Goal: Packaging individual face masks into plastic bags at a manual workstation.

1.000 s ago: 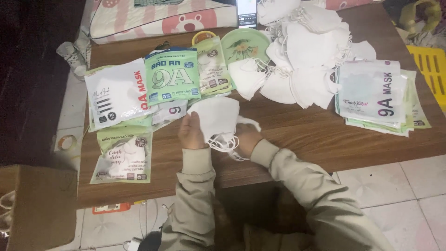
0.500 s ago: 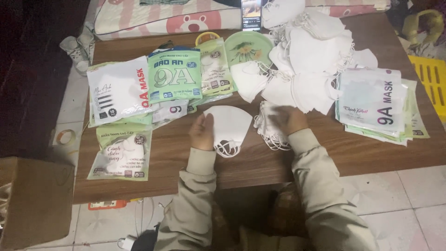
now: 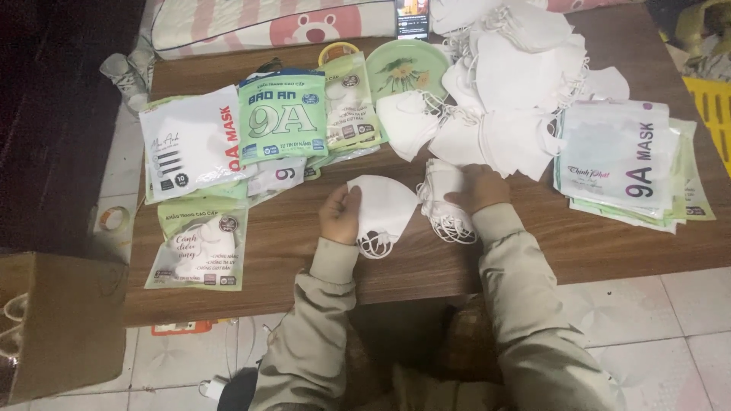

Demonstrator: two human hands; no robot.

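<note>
Brown wood-grain table (image 3: 251, 274) on pale tiled floor (image 3: 670, 320). Pink-and-white striped cushion (image 3: 251, 23) with bear motif along the far edge. Cardboard box (image 3: 61, 320) at lower left. Yellow slatted crate (image 3: 712, 99) at right. Left side dark, lighting dim.

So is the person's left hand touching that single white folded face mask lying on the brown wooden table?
Touching. The head view shows the left hand with fingers resting on the white folded face mask, overlapping its left edge.
</note>
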